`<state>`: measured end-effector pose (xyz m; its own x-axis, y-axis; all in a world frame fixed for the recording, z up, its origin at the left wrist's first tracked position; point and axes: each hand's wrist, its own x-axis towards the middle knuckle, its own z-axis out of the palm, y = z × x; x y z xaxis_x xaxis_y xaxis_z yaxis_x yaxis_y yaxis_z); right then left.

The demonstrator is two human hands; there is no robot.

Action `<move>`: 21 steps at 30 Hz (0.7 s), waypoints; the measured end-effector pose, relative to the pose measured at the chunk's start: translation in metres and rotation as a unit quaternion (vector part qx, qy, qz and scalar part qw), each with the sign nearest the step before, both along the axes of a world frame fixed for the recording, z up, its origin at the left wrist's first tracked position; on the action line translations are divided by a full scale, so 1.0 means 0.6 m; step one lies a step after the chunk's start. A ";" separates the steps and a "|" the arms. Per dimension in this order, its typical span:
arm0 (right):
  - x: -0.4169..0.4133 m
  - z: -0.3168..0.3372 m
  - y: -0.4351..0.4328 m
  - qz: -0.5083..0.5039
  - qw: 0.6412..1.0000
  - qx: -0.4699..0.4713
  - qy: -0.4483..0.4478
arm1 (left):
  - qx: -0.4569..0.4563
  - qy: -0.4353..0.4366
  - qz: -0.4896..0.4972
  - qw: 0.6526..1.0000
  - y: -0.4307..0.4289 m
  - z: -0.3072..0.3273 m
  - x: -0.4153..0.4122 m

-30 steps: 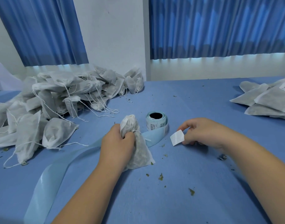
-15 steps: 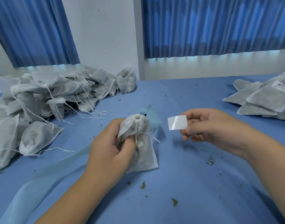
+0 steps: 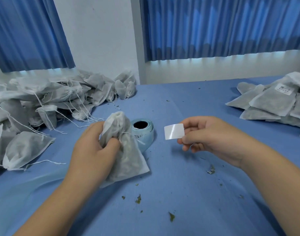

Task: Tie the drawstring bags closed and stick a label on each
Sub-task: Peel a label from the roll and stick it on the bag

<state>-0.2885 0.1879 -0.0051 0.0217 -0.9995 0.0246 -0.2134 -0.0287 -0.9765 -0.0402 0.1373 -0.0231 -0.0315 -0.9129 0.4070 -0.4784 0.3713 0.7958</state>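
Head view shows the labelling step in hand. The left hand (image 3: 93,150) grips a bag (image 3: 128,157) round its gathered neck, fingers curled tight, with the bag's lower corner resting on the table (image 3: 180,193) just under that hand. The right hand (image 3: 212,138) pinches a label (image 3: 174,131) by one edge between thumb and fingertips and holds it in the air between the two hands, apart from the bag. The label's glossy, blank face is turned to the camera.

The neck looks cinched, and a thin string crosses it by the left thumb. Whether a knot is tied I cannot tell.

The next move, I judge, is to carry the label across to the bag's broad side and press it flat. That needs the cloth smooth, so the left hand should probably lay the bag down or pull it taut.

The bag is white, thin and half see-through, lumpy with greenish filling. A label roll (image 3: 142,132) stands just beyond the left hand. Untied bags (image 3: 43,103) lie heaped outside the left hand, and labelled ones (image 3: 271,103) beyond the right.
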 end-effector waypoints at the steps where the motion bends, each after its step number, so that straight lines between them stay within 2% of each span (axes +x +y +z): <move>1: 0.001 0.002 0.001 0.004 1.000 -0.011 -0.011 | 0.001 0.010 -0.014 1.000 0.002 0.004 -0.005; 4: 0.002 0.009 0.006 0.020 0.993 -0.062 -0.100 | 0.038 0.035 -0.068 0.996 0.003 0.020 -0.036; 7: -0.001 0.019 0.012 0.049 0.973 -0.122 -0.191 | 0.115 0.073 -0.141 0.981 -0.007 0.033 -0.080; 12: -0.006 0.025 0.019 0.053 0.955 -0.164 -0.241 | 0.193 0.053 -0.214 0.956 -0.024 0.025 -0.146; 15: -0.007 0.019 0.016 0.007 0.964 -0.159 -0.215 | 0.219 0.084 -0.236 0.943 -0.027 0.012 -0.170; 21: 0.002 0.006 0.004 -0.120 0.977 -0.175 -0.033 | 0.246 0.121 -0.281 0.920 -0.031 -0.011 -0.170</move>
<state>-0.2875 0.1902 -0.0013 -0.2251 -0.9055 0.3598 -0.1916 -0.3209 -0.9275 -0.1424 0.1185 -0.0295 -0.5170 -0.8560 0.0066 -0.1073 0.0724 0.9916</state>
